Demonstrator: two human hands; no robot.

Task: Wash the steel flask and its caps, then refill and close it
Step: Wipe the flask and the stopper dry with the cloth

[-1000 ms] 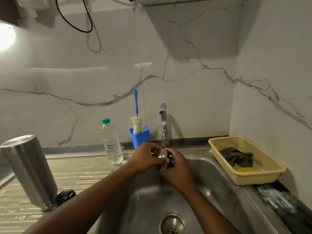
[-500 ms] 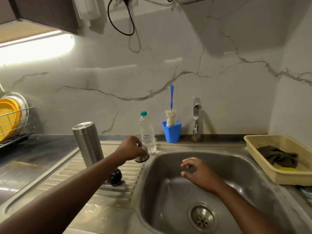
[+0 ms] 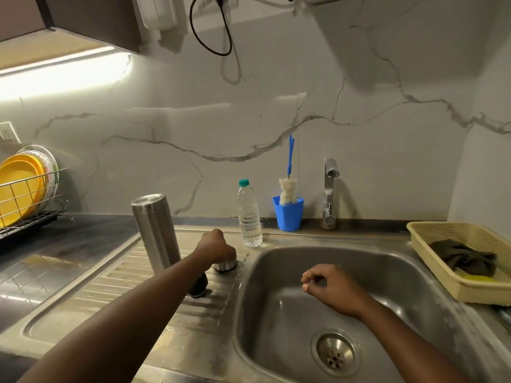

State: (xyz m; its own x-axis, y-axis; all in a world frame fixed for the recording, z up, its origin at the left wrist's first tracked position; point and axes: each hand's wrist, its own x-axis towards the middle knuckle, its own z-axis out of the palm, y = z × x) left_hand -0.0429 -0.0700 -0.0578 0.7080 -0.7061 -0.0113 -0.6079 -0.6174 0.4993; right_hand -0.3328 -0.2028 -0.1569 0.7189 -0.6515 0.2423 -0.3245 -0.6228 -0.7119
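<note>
Steel flask [image 3: 156,230] standing | left hand [image 3: 215,248] grips steel cap [image 3: 225,265] | right hand [image 3: 330,288] loose | black cap [image 3: 199,289] half-hidden

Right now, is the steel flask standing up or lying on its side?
Standing. The steel flask stands on end on the drainboard, with a flat closed end facing up. I cannot tell which end that is.

Kitchen surroundings, as I am watching them on my remote feed.
Yellow plates [image 3: 19,189] are standing upright in a wire dish rack [image 3: 33,220] at far left, a dark cloth [image 3: 464,258] is lying in a cream basket [image 3: 484,291] at right, and a black cable [image 3: 217,54] is hanging down the marble wall [image 3: 359,167].
</note>
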